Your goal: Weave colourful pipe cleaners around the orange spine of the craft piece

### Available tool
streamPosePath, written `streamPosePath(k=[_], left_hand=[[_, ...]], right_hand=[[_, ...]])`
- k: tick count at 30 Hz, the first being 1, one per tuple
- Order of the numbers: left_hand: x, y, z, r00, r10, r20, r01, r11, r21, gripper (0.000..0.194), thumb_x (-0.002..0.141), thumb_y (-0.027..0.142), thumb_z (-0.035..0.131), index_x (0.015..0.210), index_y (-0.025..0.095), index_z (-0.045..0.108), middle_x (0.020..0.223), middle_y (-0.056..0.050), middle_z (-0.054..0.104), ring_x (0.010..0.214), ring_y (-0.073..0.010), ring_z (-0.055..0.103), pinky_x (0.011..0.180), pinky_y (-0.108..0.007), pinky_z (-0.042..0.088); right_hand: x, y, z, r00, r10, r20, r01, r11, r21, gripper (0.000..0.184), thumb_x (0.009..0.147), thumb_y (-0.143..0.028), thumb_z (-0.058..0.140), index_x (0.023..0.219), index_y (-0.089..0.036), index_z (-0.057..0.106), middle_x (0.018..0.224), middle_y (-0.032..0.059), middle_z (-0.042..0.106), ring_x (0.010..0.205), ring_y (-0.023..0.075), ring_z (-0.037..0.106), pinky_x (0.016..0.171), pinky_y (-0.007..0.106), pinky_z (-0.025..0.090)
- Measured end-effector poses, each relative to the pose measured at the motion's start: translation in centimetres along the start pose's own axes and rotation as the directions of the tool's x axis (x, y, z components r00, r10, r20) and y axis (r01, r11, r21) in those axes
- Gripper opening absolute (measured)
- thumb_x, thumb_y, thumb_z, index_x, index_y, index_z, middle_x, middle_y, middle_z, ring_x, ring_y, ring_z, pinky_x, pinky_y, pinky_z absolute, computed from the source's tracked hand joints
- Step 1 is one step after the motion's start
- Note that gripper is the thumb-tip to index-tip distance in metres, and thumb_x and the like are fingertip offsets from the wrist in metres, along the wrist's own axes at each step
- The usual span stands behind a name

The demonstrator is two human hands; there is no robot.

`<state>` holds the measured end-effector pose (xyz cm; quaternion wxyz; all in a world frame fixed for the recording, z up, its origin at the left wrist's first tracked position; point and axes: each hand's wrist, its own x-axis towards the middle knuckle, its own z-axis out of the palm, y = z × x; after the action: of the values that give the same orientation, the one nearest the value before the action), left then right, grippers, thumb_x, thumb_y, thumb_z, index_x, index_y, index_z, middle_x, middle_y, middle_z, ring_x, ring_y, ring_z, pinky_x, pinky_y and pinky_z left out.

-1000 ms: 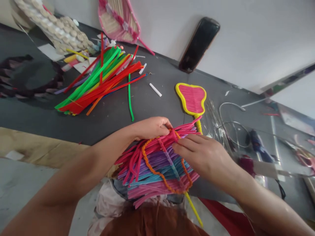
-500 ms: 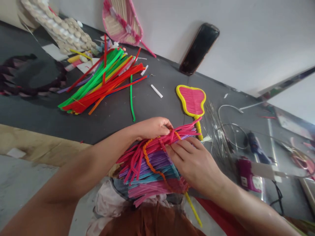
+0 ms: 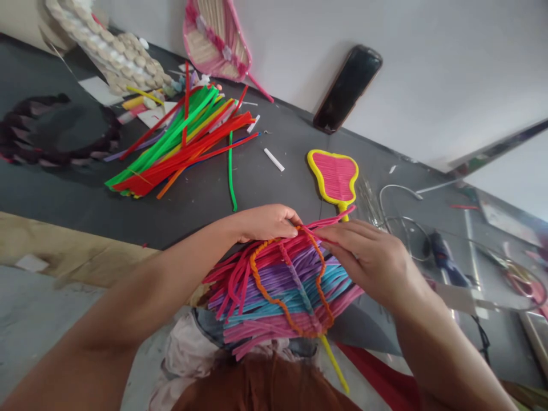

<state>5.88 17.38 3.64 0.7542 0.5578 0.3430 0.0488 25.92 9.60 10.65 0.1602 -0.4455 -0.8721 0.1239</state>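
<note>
A piece made of pipe cleaners lies at the table's front edge, with rows of pink, purple (image 3: pixel 274 279) and blue (image 3: pixel 265 305) strands. Over it runs a twisted orange pipe cleaner outline (image 3: pixel 261 285), and a yellow stem (image 3: pixel 334 365) sticks out below. At the top of the outline, my left hand (image 3: pixel 272 222) is closed, thumb and fingers pinching the pink pipe cleaners (image 3: pixel 240 265). My right hand (image 3: pixel 372 254) pinches pink strands just right of the outline's top; its fingertips partly hide them.
A pink fan shape with yellow edging (image 3: pixel 334 174) lies beyond my hands. Left of it are a loose green pipe cleaner (image 3: pixel 232 177) and a colourful pipe cleaner bundle (image 3: pixel 171 154). A phone (image 3: pixel 349 88) leans on the wall. Wires (image 3: pixel 402 217) and scissors (image 3: pixel 514 271) lie right.
My right hand has moved up and right from the middle of the piece to the pink strands' ends, uncovering the orange outline's right side. My left hand stays in place.
</note>
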Motion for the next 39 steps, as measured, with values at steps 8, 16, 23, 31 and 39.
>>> streamPosePath(k=[8, 16, 23, 31, 39], left_hand=[[0.1, -0.1, 0.1, 1.000, 0.002, -0.009, -0.002, 1.000, 0.017, 0.023, 0.077, 0.019, 0.054, 0.099, 0.017, 0.060, 0.068, 0.003, 0.066, 0.057, -0.0108, 0.060, 0.056, -0.020, 0.041], [0.1, -0.2, -0.2, 1.000, 0.009, 0.010, -0.009, 1.000, 0.022, 0.023, 0.076, 0.023, 0.058, 0.099, 0.018, 0.062, 0.072, 0.003, 0.067, 0.059, -0.0104, 0.059, 0.058, -0.021, 0.042], [-0.5, 0.4, -0.6, 0.995, -0.029, 0.097, 0.035, 0.997, -0.062, 0.020, 0.076, 0.019, 0.059, 0.096, 0.018, 0.063, 0.069, 0.005, 0.064, 0.059, -0.0088, 0.056, 0.060, -0.020, 0.040], [0.1, -0.6, -1.0, 0.987, 0.036, 0.155, -0.009, 0.985, -0.170, 0.025, 0.076, 0.023, 0.066, 0.099, 0.016, 0.060, 0.079, 0.003, 0.063, 0.067, -0.0088, 0.056, 0.070, -0.022, 0.042], [-0.1, -0.5, -0.4, 0.991, 0.065, 0.115, -0.059, 0.997, -0.056, 0.021, 0.082, 0.021, 0.062, 0.101, 0.016, 0.057, 0.084, 0.002, 0.061, 0.076, -0.0098, 0.056, 0.074, -0.023, 0.042]], right_hand=[[0.5, 0.1, 0.5, 0.999, 0.036, 0.025, -0.039, 0.991, 0.129, 0.024, 0.093, -0.016, 0.051, 0.105, -0.023, 0.070, 0.097, 0.0044, 0.075, 0.088, 0.0172, 0.070, 0.080, 0.031, 0.057], [-0.2, 2.6, -1.5, 0.916, 0.135, 0.376, -0.328, 0.794, 0.512, 0.023, 0.094, -0.031, 0.054, 0.106, -0.022, 0.071, 0.093, 0.0040, 0.076, 0.083, 0.0156, 0.072, 0.072, 0.025, 0.059], [-0.2, 5.4, 1.3, 0.926, 0.306, 0.222, -0.368, 0.594, 0.715, 0.019, 0.086, -0.036, 0.066, 0.089, -0.019, 0.073, 0.080, 0.0046, 0.075, 0.068, 0.0133, 0.069, 0.063, 0.024, 0.058], [0.5, 4.3, 4.3, 0.957, 0.278, -0.087, -0.225, 0.895, 0.384, 0.012, 0.081, -0.033, 0.070, 0.082, -0.022, 0.071, 0.084, 0.0045, 0.072, 0.085, 0.0197, 0.065, 0.082, 0.038, 0.053], [0.3, 5.0, 4.4, 0.918, 0.379, 0.116, -0.377, 0.748, 0.547, 0.028, 0.079, -0.040, 0.071, 0.101, -0.022, 0.072, 0.101, 0.0053, 0.072, 0.095, 0.0200, 0.066, 0.086, 0.037, 0.052]])
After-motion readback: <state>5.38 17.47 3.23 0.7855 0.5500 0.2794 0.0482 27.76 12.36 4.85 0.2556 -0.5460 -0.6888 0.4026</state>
